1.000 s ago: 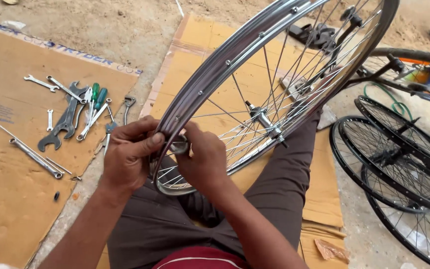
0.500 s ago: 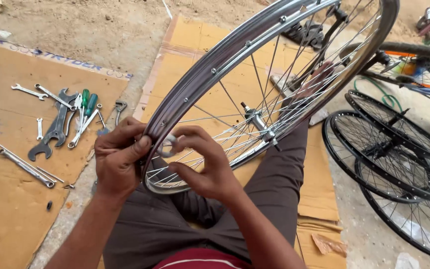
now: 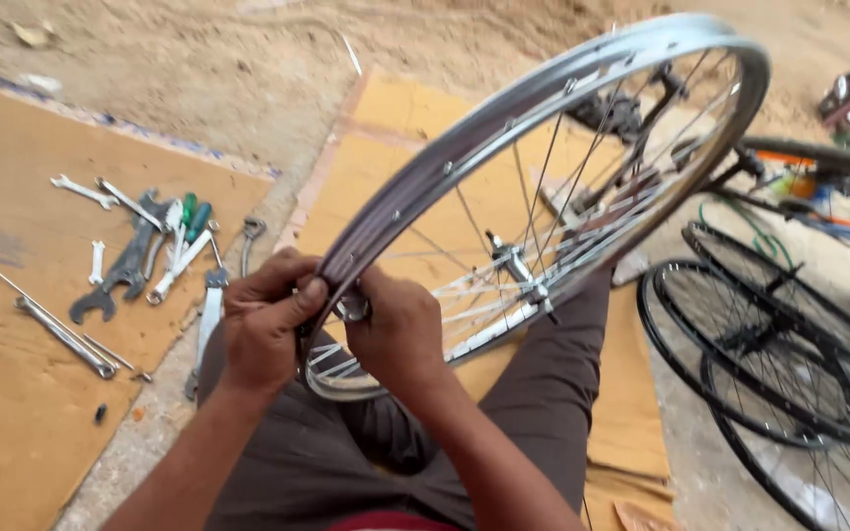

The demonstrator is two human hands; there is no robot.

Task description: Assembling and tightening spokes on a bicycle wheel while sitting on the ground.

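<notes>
A silver bicycle wheel rim (image 3: 504, 118) with thin spokes and a hub (image 3: 516, 267) stands tilted over my lap. My left hand (image 3: 270, 317) grips the near part of the rim from the left, thumb pressed on its edge. My right hand (image 3: 400, 329) is closed on the rim from the right, fingers pinching a small round metal piece (image 3: 353, 307) against it. Both hands sit close together, almost touching. My legs in dark brown trousers (image 3: 346, 462) lie under the wheel.
Several wrenches, spanners and green-handled screwdrivers (image 3: 154, 246) lie on brown cardboard (image 3: 12, 393) at left. Long metal rods (image 3: 61, 329) rest nearer me. Black-tyred wheels (image 3: 769, 364) lie on the ground at right, with bicycle frame parts (image 3: 819, 157) beyond. Yellow cardboard (image 3: 395, 147) lies under the wheel.
The wheel has turned slightly in my hands and both hands have shifted a little along the near rim. My right hand's fingers have closed tighter on the small metal piece.
</notes>
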